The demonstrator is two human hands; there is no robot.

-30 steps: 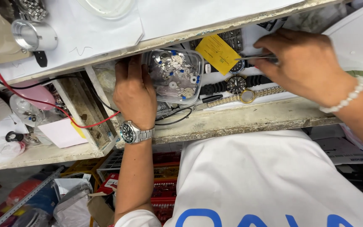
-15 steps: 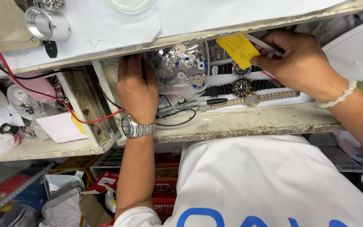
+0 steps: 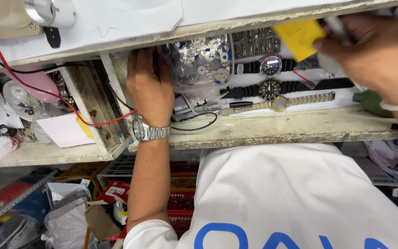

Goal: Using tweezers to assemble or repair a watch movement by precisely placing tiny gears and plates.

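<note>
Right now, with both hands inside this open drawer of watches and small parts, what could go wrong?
1. The left hand rests against the clear box of tiny watch parts; a push might tip it and scatter the parts.
2. The right hand, holding a yellow card, hangs above the three loose watches; its motion looks blurred, so it could knock or scratch one.
3. The red wire runs beside the left wrist and may snag on the wristwatch.

Worn pale wooden workbench (image 3: pixel 277 131) with open drawer, white paper-covered top, cluttered floor (image 3: pixel 33 216) beneath, bright light
</note>
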